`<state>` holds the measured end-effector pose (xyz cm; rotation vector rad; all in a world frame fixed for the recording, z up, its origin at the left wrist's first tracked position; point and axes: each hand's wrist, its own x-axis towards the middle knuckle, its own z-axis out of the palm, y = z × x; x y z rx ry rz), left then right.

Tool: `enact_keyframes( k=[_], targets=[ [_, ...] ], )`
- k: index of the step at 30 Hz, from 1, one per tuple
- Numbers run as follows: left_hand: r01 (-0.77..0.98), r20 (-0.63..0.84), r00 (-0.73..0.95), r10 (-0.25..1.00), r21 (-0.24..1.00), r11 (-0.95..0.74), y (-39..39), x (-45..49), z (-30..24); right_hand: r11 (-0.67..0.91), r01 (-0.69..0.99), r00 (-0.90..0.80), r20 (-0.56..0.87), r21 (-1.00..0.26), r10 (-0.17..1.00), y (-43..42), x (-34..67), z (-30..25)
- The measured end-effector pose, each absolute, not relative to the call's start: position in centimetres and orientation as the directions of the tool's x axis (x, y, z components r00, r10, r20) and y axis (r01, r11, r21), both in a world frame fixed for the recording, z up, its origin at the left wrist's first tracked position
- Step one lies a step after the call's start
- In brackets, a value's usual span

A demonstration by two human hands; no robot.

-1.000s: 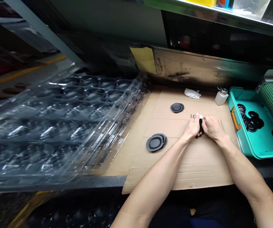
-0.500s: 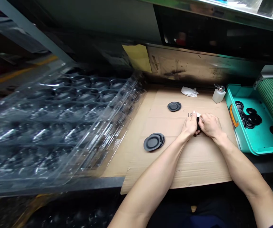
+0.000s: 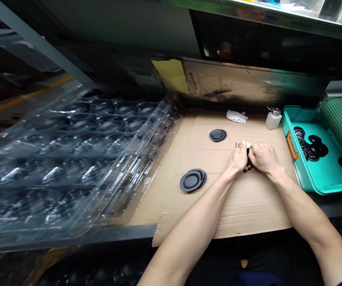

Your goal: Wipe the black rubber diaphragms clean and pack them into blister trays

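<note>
Head view: a person works with both hands at a cardboard sheet [image 3: 248, 210]; arms reach in from the lower edge.

Black piece [image 3: 249, 156]: held between the hands, over the right half of the cardboard; a narrow dark strip shows, its long axis running away from the person, nearly upright in the frame; fingers hide the rest, so which way its face turns cannot be told.

Left hand [image 3: 238, 159]: closed about the piece from the left, thumb laid along the top and pointing away, fingertips showing beneath; forearm slants in from lower left.

Right hand [image 3: 263, 157]: fingers curled in tightly, knuckles up, tips meeting the piece's right side; whether it grips the piece or the white scrap [image 3: 248, 145] at the fingertips cannot be told; forearm angles in from lower right.

Black discs: one overlapping group [image 3: 217, 135] lies flat beyond the left hand; a larger-looking group [image 3: 192, 180] lies flat, nearer the person, left of the left forearm.

Teal bin [image 3: 327, 174]: right of the hands, an orange handle [image 3: 292, 145] facing them; dark round parts [image 3: 315, 149] inside.

Far edge: crumpled white paper [image 3: 236, 116]; a pump bottle [image 3: 273, 120], upright beside the bin.
</note>
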<state>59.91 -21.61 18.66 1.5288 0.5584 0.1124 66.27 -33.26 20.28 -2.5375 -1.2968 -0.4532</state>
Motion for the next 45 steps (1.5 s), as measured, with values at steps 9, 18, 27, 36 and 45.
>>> enact_keyframes(
  k=[9, 18, 27, 36, 45],
  targets=[
    [0.259, -0.237, 0.892, 0.385, 0.966, -0.006, -21.6, 59.6, 19.0, -0.603, 0.79, 0.592, 0.385, -0.108, 0.707, -33.3, 66.0, 20.3],
    [0.233, -0.468, 0.881, 0.069, 0.556, 0.798, -19.9, 59.8, 22.3, -0.538, 0.756, 0.641, 0.589, -0.373, 0.492, -34.3, 67.1, 20.6],
    [0.255, -0.553, 0.833, 0.011, 0.401, 0.88, -19.5, 59.7, 22.6, -0.498, 0.719, 0.694, 0.46, -0.485, 0.554, -34.4, 67.7, 21.1],
    [0.254, -0.405, 0.907, 0.119, 0.748, 0.613, -21.0, 59.6, 20.7, -0.485, 0.773, 0.627, 0.377, -0.409, 0.682, -34.5, 67.2, 21.5],
    [0.093, -0.241, 0.927, 0.288, 0.891, 0.445, -20.3, 59.1, 20.9, -0.606, 0.695, 0.719, 0.371, -0.387, 0.587, -35.8, 69.0, 21.4]
  ],
)
